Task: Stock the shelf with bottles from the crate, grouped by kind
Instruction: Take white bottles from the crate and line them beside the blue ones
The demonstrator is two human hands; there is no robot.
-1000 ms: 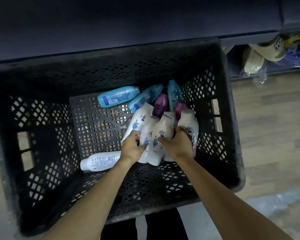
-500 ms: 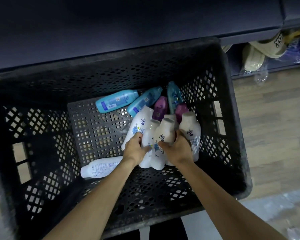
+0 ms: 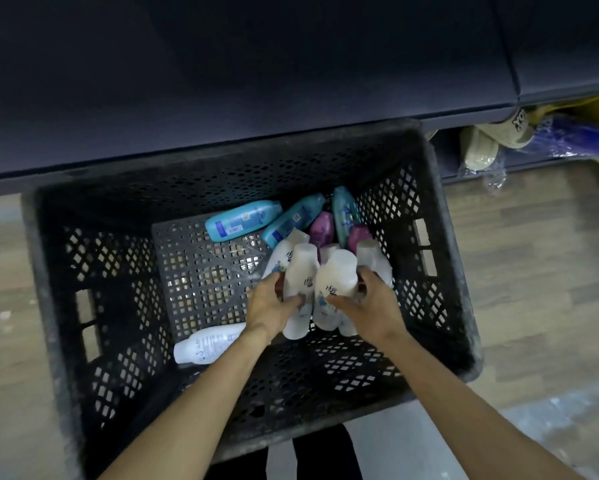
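A black plastic crate [image 3: 440,258] stands on the floor below me. Inside it, my left hand [image 3: 268,304] and my right hand [image 3: 369,306] squeeze a cluster of several white bottles [image 3: 336,277] between them, tilted caps-up off the crate floor. One more white bottle [image 3: 209,342] lies alone at the lower left. Three blue bottles [image 3: 239,220] and two purple bottles [image 3: 322,228] lie at the crate's far side. The dark shelf [image 3: 256,81] spans the top of the view.
To the right, under the shelf edge, lie beige slippers [image 3: 481,150] and a blue item in clear wrap [image 3: 575,140]. Wooden floor [image 3: 533,271] surrounds the crate. My dark trousers [image 3: 325,455] show below the crate's near wall.
Both hands have tightened around the white bottles and lifted the bunch up, tipping the caps toward me. The view has shifted slightly; other bottles have not moved.
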